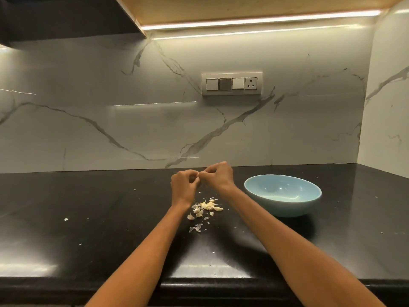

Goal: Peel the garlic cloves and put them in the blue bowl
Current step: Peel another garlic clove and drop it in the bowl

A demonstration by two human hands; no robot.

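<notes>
I see my left hand (184, 185) and right hand (218, 176) pinching, I think, a small pale garlic clove (199, 173) between curled fingertips; the glossy light-blue ceramic bowl (283, 207) lies rightward, nearer my right.

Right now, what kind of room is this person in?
Most likely a home kitchen. There is a black countertop against a marble-look wall, garlic cloves being peeled by two hands, a blue bowl beside them, and a switch panel.
</notes>
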